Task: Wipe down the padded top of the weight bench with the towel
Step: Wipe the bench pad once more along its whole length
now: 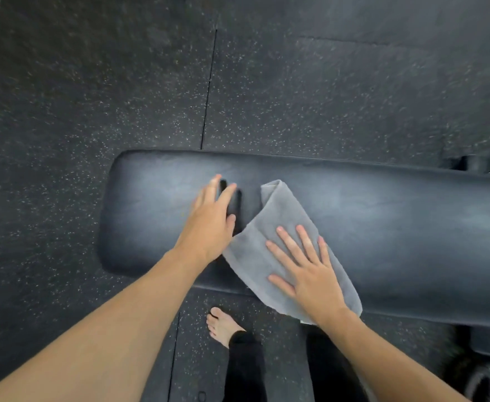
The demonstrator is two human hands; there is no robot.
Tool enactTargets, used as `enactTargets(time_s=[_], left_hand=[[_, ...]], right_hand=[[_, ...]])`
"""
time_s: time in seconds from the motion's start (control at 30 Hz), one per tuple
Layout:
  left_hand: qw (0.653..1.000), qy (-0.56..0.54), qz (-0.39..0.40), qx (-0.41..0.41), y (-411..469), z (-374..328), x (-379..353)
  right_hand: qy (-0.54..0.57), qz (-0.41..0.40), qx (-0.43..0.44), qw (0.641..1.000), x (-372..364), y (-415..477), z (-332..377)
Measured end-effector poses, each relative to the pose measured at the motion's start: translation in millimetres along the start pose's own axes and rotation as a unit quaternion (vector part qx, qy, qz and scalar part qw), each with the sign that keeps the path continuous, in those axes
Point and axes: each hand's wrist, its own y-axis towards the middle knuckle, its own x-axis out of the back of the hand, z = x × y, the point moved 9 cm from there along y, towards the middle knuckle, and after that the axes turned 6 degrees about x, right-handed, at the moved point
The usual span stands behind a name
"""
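Note:
The black padded bench top [382, 221] runs from the middle left to the right edge of the view. A grey folded towel [278, 216] lies across it at a slant, its near end hanging over the bench's front edge. My right hand [304, 265] lies flat on the towel with straight, spread fingers. My left hand [211, 219] is just left of the towel, fingers straight over the bare pad; whether it touches the pad I cannot tell.
Dark speckled rubber floor tiles [93, 97] surround the bench. My bare foot [223, 326] and a black trouser leg stand close to the bench's front edge. Black weight plates or bench parts [487, 378] sit at the lower right, and more black gear [475, 163] at the far right.

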Motion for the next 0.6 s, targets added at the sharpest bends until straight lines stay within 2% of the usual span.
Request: enactTargets(time_s=[0.1,0.2,0.3,0.4,0.5,0.6], left_hand=[[0.991,0.044,0.114,0.058,12,-24,-39],[0.96,0.126,0.22,0.119,12,-24,-76],[0.948,0.186,0.222,0.129,11,-20,-90],[0.953,0.192,0.195,0.129,13,-18,-94],[0.951,0.205,0.186,0.138,14,-15,-96],[0.939,0.24,0.19,0.154,15,-13,-97]], right_hand=[[0.012,0.002,-0.107,0.994,4,-45,-73],[0.036,0.022,-0.17,0.985,3,-66,-107],[0.059,0.018,-0.19,0.98,5,-54,-107],[0.086,-0.015,-0.223,0.971,12,-8,-103],[0.092,-0.039,-0.172,0.98,27,70,-88],[0.086,0.001,-0.102,0.991,37,132,-81]])
